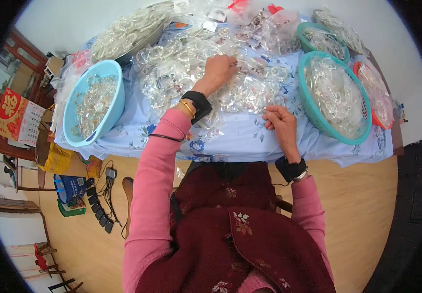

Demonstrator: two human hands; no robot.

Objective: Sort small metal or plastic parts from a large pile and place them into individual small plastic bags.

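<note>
A wide heap of small see-through plastic packets [181,58] with shiny trinkets covers the middle of the table. My left hand [218,72] reaches over the heap, its fingers bent down and drawn together on the packets; what lies between them is too small to name. Near the heap's front right edge, my right hand [283,128] hovers above the blue cloth with its fingers curled in a pinch. Anything in that pinch is hidden from view.
A light blue basin [118,100] of small packets stands at the left, a teal basket [302,93] of packets at the right. Behind are a green basket [302,43], a red basket [357,69] and a heaped metal bowl [148,43]. Blue flowered cloth [206,146] covers the table.
</note>
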